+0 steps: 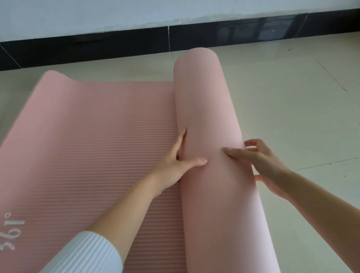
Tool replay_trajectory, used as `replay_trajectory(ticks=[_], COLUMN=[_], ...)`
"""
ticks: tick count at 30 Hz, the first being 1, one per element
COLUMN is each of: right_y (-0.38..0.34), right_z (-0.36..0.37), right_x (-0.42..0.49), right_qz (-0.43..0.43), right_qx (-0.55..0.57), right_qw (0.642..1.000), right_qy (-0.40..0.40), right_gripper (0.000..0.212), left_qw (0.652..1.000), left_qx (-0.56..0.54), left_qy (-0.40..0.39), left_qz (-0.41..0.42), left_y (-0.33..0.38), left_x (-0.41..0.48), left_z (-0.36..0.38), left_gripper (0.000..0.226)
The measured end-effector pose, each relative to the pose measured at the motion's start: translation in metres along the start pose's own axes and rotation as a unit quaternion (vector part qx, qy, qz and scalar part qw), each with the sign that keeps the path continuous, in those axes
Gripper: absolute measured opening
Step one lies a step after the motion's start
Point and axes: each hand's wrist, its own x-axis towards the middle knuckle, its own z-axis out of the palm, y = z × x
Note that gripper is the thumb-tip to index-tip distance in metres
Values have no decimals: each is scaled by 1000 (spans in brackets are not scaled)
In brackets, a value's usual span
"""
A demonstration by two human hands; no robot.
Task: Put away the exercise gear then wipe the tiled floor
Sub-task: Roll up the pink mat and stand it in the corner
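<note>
1. the pink mat (82, 146) lies on the tiled floor (304, 105), partly rolled. the roll (206, 102) sits at its right, running away from you toward the black skirting (98, 46), with the flat stretch spread out to the left.
2. your left hand (177, 162) is spread, with the fingers straight along the crease where the roll meets the flat mat and the thumb laid across the roll. your right hand (264, 163) rests on the roll's right flank, one finger straight over the top and the others loosely bent. it pinches nothing that shows.
3. the step in hand looks like rolling leftward over the flat stretch. push with flat palms from the right and let the left hand tuck the crease tight, so no slack layer builds inside.
4. both hands sit on the near half of the roll, so the far end may lag and the roll may cone. set them wider apart along its length and check that the edges line up.
5. the flat face has fine ridges running left to right, square to the roll, and a white "361°" mark (8, 234) near its left end. the roll's outer face is smooth and matte. the foam looks thick and springy, so expect it to loosen once released.
6. the tiles are pale and glossy, and the mat may slide on them rather than turn, so press down as well as sideways.
</note>
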Motion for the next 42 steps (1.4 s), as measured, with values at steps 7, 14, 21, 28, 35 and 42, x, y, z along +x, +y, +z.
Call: replay_trajectory(ticks=[7,14,21,28,35,42], right_y=[-36,-65,-104,-92,-106,-110], right_z=[27,92,144,171,229,268], right_x=[-11,-26,-32,-21,-38,-32], right_qz=[-132,-179,-131,-113,-174,-76], right_qx=[-140,-109,25,-82,-109,116], right_qw=[981,976,983,989,964,983], right_qy=[16,-65,-123,-44,-169,-124], right_gripper=[30,32,35,26,33,17], left_qw=[995,982,981,973,919,922], left_qx=[1,0,123,88,157,222], left_qy=[72,185,148,212,350,316], left_qz=[-66,38,-14,-27,90,-24], left_y=[-11,-15,-26,-43,-34,-45], left_x=[-19,-48,-58,-85,-105,-125], left_z=[-40,-85,-119,-167,-205,-248], left_gripper=[71,39,119,92,46,97])
